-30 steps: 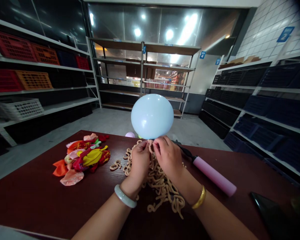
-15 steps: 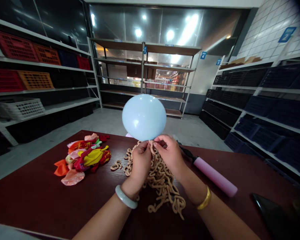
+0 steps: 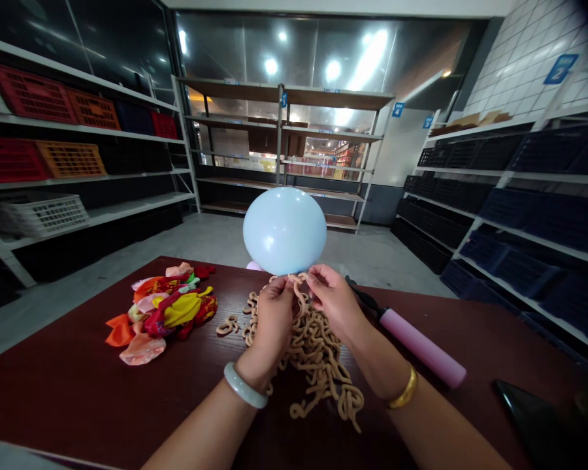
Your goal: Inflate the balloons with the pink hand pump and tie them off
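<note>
An inflated pale blue balloon (image 3: pixel 284 230) stands upright just above my two hands at the middle of the dark red table (image 3: pixel 68 398). My left hand (image 3: pixel 273 316) is closed, pinching the balloon's neck together with the top end of a tan chain of linked clips (image 3: pixel 318 359). My right hand (image 3: pixel 334 301) is closed too, its fingertips pinching the same spot from the right. The chain lies heaped under and in front of both hands.
A heap of flat coloured balloons (image 3: pixel 164 310) lies at the left. A pink hand pump (image 3: pixel 419 347) lies to the right of my right hand, a dark phone (image 3: pixel 534 418) at the near right. Shelving with crates lines both sides.
The balloon has swung from right of centre to the left, then settled a little back. Both hands stayed pinched at its neck, shifting slightly.
</note>
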Demonstrator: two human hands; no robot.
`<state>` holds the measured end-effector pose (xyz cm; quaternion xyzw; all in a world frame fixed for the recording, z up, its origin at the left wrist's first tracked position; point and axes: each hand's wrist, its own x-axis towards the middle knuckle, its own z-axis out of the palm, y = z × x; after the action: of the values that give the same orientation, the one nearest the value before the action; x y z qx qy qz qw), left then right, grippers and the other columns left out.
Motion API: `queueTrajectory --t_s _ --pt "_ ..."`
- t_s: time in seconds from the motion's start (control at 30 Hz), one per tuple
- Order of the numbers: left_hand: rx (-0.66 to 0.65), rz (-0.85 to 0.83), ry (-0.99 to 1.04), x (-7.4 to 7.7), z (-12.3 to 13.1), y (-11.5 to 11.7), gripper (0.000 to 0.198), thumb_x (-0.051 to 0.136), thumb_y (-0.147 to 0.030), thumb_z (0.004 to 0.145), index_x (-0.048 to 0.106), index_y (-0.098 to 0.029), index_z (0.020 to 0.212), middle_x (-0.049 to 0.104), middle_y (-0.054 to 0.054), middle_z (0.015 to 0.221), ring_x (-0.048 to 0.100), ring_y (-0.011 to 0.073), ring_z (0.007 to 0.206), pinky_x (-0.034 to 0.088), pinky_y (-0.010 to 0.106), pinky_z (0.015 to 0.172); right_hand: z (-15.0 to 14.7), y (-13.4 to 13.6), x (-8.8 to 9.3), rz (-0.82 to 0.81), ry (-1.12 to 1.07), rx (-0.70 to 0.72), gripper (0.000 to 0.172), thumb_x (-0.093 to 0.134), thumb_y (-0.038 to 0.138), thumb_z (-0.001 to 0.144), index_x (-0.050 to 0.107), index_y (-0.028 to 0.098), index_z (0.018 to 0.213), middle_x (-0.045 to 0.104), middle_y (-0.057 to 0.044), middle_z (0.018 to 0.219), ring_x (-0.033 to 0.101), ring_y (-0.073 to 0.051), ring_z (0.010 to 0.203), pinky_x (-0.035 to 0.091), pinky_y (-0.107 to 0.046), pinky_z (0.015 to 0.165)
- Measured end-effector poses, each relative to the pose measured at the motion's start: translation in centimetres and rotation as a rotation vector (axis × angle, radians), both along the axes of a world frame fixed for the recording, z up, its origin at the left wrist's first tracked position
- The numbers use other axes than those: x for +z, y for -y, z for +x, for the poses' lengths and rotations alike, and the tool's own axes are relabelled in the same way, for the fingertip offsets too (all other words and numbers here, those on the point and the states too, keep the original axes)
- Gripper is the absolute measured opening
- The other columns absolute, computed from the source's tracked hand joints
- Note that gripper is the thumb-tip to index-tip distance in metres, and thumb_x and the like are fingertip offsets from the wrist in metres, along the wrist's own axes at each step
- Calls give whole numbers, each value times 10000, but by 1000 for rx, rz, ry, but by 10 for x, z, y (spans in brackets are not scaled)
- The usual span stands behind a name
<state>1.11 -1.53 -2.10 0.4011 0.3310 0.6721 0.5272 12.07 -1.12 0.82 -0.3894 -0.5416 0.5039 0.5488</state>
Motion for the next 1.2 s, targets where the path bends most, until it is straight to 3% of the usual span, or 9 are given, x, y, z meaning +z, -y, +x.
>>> queueTrajectory --t_s 0.07,0.17,0.27,0.4,0.53,0.67,0.87,1.03,1.2 --pt "37 19 -59 -1 -2 0 268 640 -429 799 607 -163 790 464 -46 565 358 71 453 282 209 461 1 -2 -1 40 69 -34 294 599 511 805 572 218 812 476 51 585 427 -102 510 280 -202 435" --pt "115 71 -259 -1 -6 -1 277 597 -432 829 627 -162 775 454 -41 539 361 86 465 283 218 468 2 -3 0 126 138 -56 306 650 500 780 633 194 794 615 -7 689 539 -133 613 388 -235 536" --pt "182 126 -451 -1 -7 0 279 573 -414 846 640 -164 742 476 -29 532 388 105 492 305 227 494 4 -2 4 115 72 -74 266 722 436 716 643 185 755 660 -21 735 582 -147 668 424 -253 599" --pt "178 157 -526 1 -3 4 315 558 -422 862 602 -166 684 489 -19 555 408 115 527 314 233 514 9 -4 8 43 -51 -90 243 723 404 686 624 185 721 623 11 664 543 -122 596 397 -235 544" --pt "75 139 -470 4 1 7 363 576 -460 850 553 -165 639 480 -19 577 397 107 542 309 232 524 13 -10 6 106 -84 -180 225 705 381 696 597 184 695 582 25 639 499 -104 572 385 -224 528" --pt "-110 8 -282 3 6 7 389 627 -529 796 569 -160 690 439 -37 576 346 83 499 275 220 486 15 -13 3 99 -137 -205 232 691 394 705 581 190 691 604 15 664 516 -112 575 409 -236 544" --pt "-286 -61 -47 3 16 11 367 702 -473 758 548 -147 688 370 -60 564 241 50 470 188 199 441 21 -19 4 112 -247 -281 249 709 395 683 562 194 671 579 32 603 505 -110 551 418 -249 557" --pt "-286 -48 10 3 17 9 322 697 -438 775 581 -139 740 399 -54 581 252 42 465 183 188 429 23 -24 1 42 -325 -236 328 779 435 606 567 190 659 565 40 595 527 -120 567 473 -277 586" --pt "-153 -42 36 -2 9 1 336 696 -455 759 571 -145 731 422 -51 583 312 43 455 217 177 413 20 -17 1 -98 -176 30 395 797 510 608 631 170 723 658 -17 704 604 -157 637 509 -317 652"
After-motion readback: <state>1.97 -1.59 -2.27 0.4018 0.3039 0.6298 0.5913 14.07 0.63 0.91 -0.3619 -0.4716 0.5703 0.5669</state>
